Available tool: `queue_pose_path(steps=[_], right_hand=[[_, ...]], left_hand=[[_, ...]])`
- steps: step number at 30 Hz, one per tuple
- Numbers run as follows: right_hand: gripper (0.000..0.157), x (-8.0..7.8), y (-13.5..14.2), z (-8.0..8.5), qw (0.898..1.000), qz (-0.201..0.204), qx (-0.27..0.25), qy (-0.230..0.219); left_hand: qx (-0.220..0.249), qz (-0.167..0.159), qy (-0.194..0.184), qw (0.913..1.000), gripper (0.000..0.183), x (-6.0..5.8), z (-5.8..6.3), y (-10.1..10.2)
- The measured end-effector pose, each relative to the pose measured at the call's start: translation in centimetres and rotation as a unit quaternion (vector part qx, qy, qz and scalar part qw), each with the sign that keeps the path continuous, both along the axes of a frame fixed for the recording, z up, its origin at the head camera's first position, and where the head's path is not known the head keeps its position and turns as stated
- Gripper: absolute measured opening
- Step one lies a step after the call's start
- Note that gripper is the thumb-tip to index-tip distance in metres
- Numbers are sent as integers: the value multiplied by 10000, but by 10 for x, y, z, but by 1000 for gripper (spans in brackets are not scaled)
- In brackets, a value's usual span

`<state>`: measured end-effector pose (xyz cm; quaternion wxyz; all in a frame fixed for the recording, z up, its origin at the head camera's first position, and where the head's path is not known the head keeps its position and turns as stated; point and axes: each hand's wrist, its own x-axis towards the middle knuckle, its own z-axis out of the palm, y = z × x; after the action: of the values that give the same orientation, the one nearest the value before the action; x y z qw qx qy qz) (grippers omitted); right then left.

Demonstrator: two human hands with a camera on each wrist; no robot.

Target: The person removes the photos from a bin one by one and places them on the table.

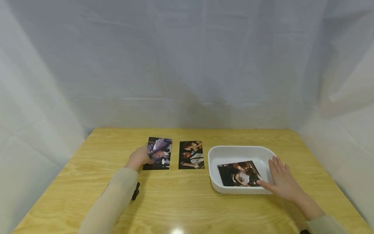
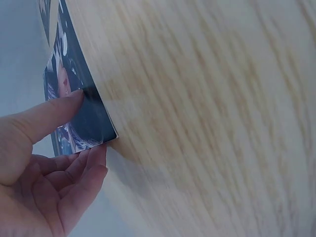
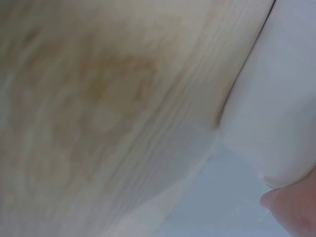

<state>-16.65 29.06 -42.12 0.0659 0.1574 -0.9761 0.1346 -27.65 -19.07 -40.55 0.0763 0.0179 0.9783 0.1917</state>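
Note:
On the left, my left hand [image 1: 140, 158] pinches the edge of a photo print [image 1: 160, 152] with purple tones. In the left wrist view the thumb [image 2: 59, 116] lies on the print's face [image 2: 94, 121], with the other fingers bent at its edge. My right hand [image 1: 281, 180] rests with spread, straight fingers on the right rim of a white tray [image 1: 214, 182]. Inside the tray lies a dark photo print [image 1: 239, 174], slightly turned; the right thumb reaches over its corner. Only part of the right hand [image 3: 296, 207] shows in the right wrist view, beside the tray's white wall [image 3: 276, 98].
Between the left hand and the tray, another photo print [image 1: 191, 155] lies flat on the wooden table [image 1: 175, 201]. A pale sheet [image 1: 187, 65] hangs behind the table, with more sheeting along both sides.

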Motion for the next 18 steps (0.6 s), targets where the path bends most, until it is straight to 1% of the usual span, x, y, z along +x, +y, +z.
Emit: queue_pose_path(steps=[5,12,18], right_hand=[[92,1,0,0,10000,-6,22,12],[92,2,-2,2,10000,-5,-37,-69],[93,1,-1,1,9999,-4,-12,-152]], left_hand=[[-102,120,-123,9998,44,-1,2,2],[-239,227,-102,9994,38,0,3,3],[-294,142,-233,9992,49,-1,3,3]])
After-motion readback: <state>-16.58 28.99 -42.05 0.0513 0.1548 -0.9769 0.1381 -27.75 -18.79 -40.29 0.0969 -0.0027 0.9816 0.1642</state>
